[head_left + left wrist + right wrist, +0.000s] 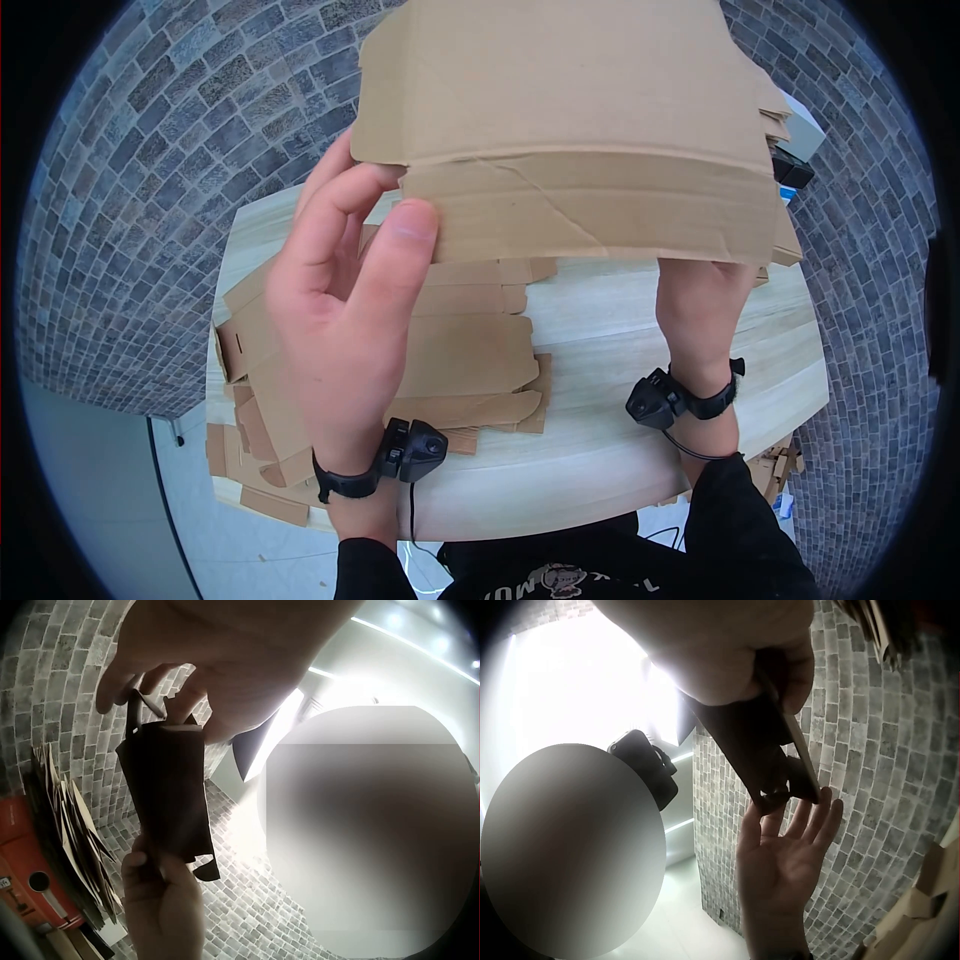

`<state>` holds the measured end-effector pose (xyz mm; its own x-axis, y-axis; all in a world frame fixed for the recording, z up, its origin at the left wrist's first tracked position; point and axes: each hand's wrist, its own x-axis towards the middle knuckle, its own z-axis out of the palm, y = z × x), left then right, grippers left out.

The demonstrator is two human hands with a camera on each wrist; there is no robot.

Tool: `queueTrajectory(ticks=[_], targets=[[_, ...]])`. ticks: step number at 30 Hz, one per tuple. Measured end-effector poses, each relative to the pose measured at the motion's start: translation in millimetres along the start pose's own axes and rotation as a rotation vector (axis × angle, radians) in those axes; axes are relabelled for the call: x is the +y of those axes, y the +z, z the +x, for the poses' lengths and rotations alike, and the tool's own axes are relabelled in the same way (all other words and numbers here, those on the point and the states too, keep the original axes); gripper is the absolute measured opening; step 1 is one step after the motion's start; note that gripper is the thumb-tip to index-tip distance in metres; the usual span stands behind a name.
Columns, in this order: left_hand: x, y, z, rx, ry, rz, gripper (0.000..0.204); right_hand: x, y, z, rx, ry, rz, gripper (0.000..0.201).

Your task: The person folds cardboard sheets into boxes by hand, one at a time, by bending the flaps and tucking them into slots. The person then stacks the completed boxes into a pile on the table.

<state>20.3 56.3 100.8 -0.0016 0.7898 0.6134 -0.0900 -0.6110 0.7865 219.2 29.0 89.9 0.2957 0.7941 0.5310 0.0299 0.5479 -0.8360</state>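
A creased brown cardboard piece with flaps is held up in front of the head camera, above the table. At its lower left corner my left hand has the thumb on the near face and the other fingers round the flap's edge. My right hand grips the lower right edge from below, its fingers hidden behind the cardboard in the head view. The left wrist view has the cardboard piece dark between both hands. In the right wrist view, the left hand's fingertips meet the far end.
Flattened cardboard pieces lie overlapping on the left half of the pale wooden table. Behind the held piece, at right, are a pale box and a black object. A red box stands beside stacked cardboard.
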Motion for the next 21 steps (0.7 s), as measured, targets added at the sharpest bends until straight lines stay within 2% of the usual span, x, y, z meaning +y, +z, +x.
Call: queueTrajectory(ticks=[1, 3, 5, 7, 13, 14, 15, 17, 18, 19, 20, 21], targets=[[-2, 0, 1, 0.001, 0.001, 0.0, 0.034, 0, 1, 1, -0.004, 0.01, 0.001, 0.061], [-7, -1, 1, -0.007, 0.169, 0.027, 0.028, -3, -4, -3, -0.011, 0.031, 0.003, 0.063], [-6, -1, -1, 0.014, 0.18, 0.052, 0.026, -3, -2, -2, -0.015, 0.04, 0.005, 0.064], [-5, -1, -3, 0.035, 0.192, 0.077, 0.024, 0, 1, 1, -0.009, -0.129, -0.082, 0.062], [-3, -2, -6, -0.014, 0.121, 0.112, 0.02, 3, -5, 3, -0.001, -0.127, -0.063, 0.053], [-7, -3, -4, -0.006, 0.116, -0.007, 0.02, 2, -6, 3, -0.001, -0.127, -0.063, 0.053], [-9, -4, -2, 0.0, 0.11, -0.126, 0.019, 2, -6, 4, 0.031, -0.092, -0.004, 0.05], [-10, -7, 6, 0.056, 0.107, -0.158, 0.021, 1, -11, 5, 0.064, -0.058, 0.056, 0.047], [-10, -9, 9, 0.113, 0.104, -0.19, 0.022, -1, -19, 6, 0.047, 0.047, 0.083, 0.046], [-9, -13, 10, 0.109, 0.128, -0.125, 0.029, -2, -24, 7, 0.03, 0.151, 0.111, 0.045], [-9, -14, 12, 0.107, 0.127, -0.125, 0.029, -4, -25, 7, 0.032, 0.151, 0.112, 0.045], [-10, -15, 13, 0.076, 0.206, -0.002, 0.035, -6, -27, 8, -0.006, 0.179, 0.176, 0.044]])
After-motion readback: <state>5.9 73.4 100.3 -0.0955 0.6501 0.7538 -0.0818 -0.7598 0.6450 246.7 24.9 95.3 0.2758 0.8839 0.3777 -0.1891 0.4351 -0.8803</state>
